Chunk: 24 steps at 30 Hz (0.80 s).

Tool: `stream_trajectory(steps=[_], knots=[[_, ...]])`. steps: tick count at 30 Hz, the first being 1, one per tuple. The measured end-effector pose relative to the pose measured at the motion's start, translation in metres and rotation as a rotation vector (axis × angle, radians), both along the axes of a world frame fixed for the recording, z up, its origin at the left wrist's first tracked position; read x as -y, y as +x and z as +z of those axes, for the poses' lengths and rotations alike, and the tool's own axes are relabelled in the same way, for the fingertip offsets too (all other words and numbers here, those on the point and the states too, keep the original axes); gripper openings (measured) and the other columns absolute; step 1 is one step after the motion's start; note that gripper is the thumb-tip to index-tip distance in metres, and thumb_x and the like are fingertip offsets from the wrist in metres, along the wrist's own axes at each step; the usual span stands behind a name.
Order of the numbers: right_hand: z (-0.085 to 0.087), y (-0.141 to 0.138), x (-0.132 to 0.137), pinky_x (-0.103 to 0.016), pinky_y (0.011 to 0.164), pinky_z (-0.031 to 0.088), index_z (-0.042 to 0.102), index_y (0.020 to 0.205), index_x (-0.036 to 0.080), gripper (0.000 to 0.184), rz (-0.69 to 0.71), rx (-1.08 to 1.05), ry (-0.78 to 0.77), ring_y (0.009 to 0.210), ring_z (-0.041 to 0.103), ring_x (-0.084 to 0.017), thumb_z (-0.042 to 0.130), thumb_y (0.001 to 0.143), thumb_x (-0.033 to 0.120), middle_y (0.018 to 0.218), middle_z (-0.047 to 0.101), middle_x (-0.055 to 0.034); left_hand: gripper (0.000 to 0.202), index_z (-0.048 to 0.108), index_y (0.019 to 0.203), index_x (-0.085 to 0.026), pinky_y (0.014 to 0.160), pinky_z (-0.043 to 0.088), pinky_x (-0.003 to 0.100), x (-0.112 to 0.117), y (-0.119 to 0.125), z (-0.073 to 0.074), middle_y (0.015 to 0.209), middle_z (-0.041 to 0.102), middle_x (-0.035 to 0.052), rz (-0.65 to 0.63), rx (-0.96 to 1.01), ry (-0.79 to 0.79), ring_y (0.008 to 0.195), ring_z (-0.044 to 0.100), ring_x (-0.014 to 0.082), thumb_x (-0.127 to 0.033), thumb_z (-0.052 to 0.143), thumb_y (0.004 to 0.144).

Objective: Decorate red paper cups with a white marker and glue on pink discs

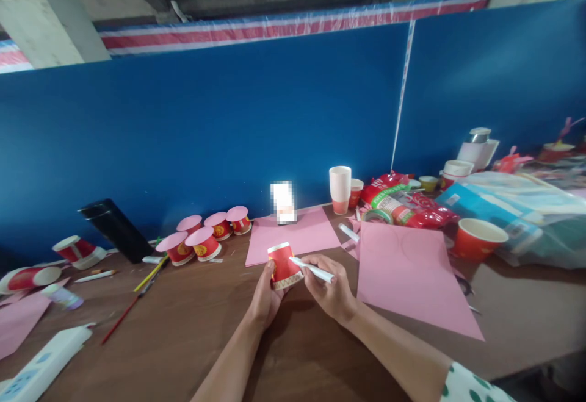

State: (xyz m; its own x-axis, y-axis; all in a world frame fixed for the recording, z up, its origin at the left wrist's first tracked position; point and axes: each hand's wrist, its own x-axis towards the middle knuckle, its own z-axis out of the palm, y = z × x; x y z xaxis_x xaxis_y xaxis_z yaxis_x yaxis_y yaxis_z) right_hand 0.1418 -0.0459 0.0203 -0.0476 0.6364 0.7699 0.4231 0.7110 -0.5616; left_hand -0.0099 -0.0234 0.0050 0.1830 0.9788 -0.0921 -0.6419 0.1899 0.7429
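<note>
My left hand point(267, 297) is wrapped around a red paper cup point(284, 269), tilted and upside down, its wider end low. A zigzag line runs along the pale band at that wide end. In my right hand point(330, 286) is a white marker pen point(315, 268), its tip at the cup's red side; whether it touches I cannot tell. Just beyond the cup lies pink paper point(302, 237), with a pixelated white upright object point(283, 202) on it. To the left stand several red cups topped with pink discs point(203, 236).
Pink paper with circle outlines point(407, 268) lies right, near a roll of tape point(376, 216), a red plastic packet point(407, 201) and an orange cup point(480, 239). Leftward are a black cylinder point(116, 231), a paintbrush point(132, 307) and a power strip point(46, 362). A blue partition point(229, 115) stands behind.
</note>
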Motion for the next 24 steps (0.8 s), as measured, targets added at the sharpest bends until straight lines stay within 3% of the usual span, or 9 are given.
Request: stream_trajectory(steps=[24], knots=[[0.0020,-0.0007,-0.0004,-0.026,0.070,0.051,0.059,0.090,0.019,0.010,-0.031,0.018,0.025,0.073,0.063,-0.016,0.049,0.086,0.018,0.080,0.067,-0.0051,0.042,0.057,0.112,-0.010,0.096,0.042,0.044,0.0017,0.0010,0.0016,0.101,0.068,0.0120,-0.011,-0.018,-0.001,0.100,0.062,0.0271,-0.040,0.052,0.082]])
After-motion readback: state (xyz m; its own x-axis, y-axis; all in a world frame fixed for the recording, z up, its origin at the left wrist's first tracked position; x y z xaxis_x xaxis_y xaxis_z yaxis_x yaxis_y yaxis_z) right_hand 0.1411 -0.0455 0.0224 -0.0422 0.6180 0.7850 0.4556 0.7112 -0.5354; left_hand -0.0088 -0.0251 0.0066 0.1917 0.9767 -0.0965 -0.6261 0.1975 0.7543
